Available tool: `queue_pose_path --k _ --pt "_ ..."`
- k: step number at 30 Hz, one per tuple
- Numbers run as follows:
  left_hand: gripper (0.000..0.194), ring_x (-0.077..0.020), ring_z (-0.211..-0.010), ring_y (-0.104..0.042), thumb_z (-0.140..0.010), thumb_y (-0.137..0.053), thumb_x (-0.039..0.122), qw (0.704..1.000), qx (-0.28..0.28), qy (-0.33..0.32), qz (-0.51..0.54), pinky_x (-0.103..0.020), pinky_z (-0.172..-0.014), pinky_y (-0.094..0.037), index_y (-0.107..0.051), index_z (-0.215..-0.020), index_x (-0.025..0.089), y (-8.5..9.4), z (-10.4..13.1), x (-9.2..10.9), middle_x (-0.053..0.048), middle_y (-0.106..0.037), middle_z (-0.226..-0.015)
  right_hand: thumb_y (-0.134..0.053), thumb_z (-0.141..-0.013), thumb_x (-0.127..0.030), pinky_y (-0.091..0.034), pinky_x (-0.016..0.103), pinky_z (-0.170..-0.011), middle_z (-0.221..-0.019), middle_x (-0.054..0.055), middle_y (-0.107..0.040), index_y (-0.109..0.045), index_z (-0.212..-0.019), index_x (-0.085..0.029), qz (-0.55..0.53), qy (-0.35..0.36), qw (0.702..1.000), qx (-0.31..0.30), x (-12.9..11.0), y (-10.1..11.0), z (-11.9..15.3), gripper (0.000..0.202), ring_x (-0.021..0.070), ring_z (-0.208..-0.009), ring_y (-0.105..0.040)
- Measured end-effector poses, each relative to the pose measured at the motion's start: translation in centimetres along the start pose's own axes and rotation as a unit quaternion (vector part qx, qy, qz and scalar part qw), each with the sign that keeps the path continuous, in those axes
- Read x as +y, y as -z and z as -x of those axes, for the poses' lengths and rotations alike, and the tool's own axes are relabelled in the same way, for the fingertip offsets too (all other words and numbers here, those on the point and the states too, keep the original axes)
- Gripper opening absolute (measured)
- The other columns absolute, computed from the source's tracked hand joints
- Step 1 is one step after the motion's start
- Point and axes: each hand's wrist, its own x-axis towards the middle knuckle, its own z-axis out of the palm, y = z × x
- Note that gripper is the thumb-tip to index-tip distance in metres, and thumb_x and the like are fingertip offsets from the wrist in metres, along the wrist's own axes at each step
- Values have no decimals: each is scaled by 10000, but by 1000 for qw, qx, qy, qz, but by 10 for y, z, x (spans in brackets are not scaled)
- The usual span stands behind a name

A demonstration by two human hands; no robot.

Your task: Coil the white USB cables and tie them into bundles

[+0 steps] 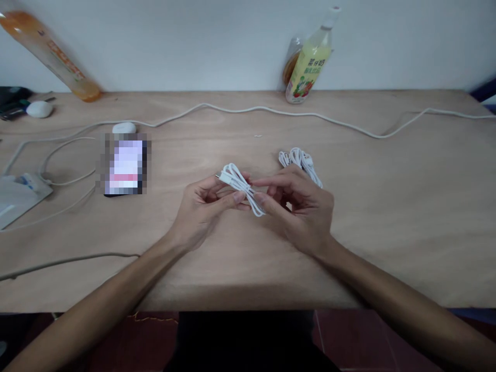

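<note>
A white charging cable (239, 185), coiled and bound at its middle, is held above the table with its metal plug pointing up and left. My left hand (205, 202) is closed on it, the thumb lying across the coil and the other fingers behind. From the right, my right hand (300, 204) pinches at the bound middle and lower loops with thumb and forefinger. Whether a tie is between those fingertips is too small to tell. Beyond my right hand lie more coiled white cables (300, 160), partly covered by that hand.
At the left lies a phone (126, 168) with a blurred screen, a white case (124, 128) just behind it. A long white cord (263, 108) crosses the table (406, 206). An orange bottle (58, 57) and a yellow drink bottle (310, 62) stand by the wall.
</note>
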Motion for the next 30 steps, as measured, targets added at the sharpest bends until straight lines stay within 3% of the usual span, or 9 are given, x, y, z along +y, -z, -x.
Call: queue_pose_path --k 10,21,30 --pt "290 -234 -955 -827 -812 -970 308 1000 2 23 -7 -337 -832 -693 -900 -1085 237 0 1 1 -90 -868 -1195 -794 -998 -214 -440 238 -484 -864 -15 -649 -845 -1088 -282 86 49 995 -8 0 3 0 124 88 -590 -509" --pt "208 -207 -826 -802 -808 -971 315 999 -11 37 -37 -313 -748 -677 -906 -987 233 1 0 0 -68 -879 -1011 -818 -1008 -231 -555 316 -585 -851 3 -732 -812 -1074 -277 176 190 966 -8 11 9 -5 81 157 -665 -632" --pt "222 -178 -784 -796 -794 -988 296 998 -14 36 -45 -276 -752 -671 -906 -989 227 -1 2 2 -53 -880 -938 -690 -1088 -201 -525 310 -639 -908 35 -758 -698 -1105 -235 227 247 942 -24 18 4 -1 39 183 -766 -684"
